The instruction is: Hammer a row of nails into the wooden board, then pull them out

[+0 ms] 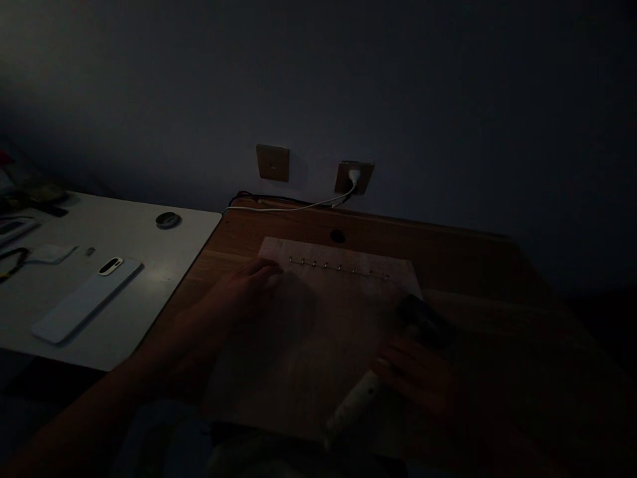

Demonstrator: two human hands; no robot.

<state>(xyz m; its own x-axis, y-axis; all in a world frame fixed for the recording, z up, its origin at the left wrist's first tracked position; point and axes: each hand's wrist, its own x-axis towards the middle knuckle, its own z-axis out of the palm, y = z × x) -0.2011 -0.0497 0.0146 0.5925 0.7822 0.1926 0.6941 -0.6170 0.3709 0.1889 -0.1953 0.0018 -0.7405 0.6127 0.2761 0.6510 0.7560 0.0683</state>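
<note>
The light is very dim. A pale flat board [303,332] lies on the wooden desk, with a row of several small upright nails [339,268] along a line near its far edge. My left hand [253,282] is at the board's left side, beside the leftmost nail. Its fingers look curled together with the thumb, and whatever they hold is too dark to see. Over the board's right side, my right hand [415,372] has its fingers around a hammer [354,400]. Its dark head [425,322] points away from me, and its pale handle slants toward the near edge.
To the left, a white table [164,279] bears a phone [87,302], a small round tin [168,220] and some cluttered items. Behind the wooden desk [478,269], the wall has two socket plates [273,163]; a white cable [293,209] runs from a plug. The desk has a round hole [338,236].
</note>
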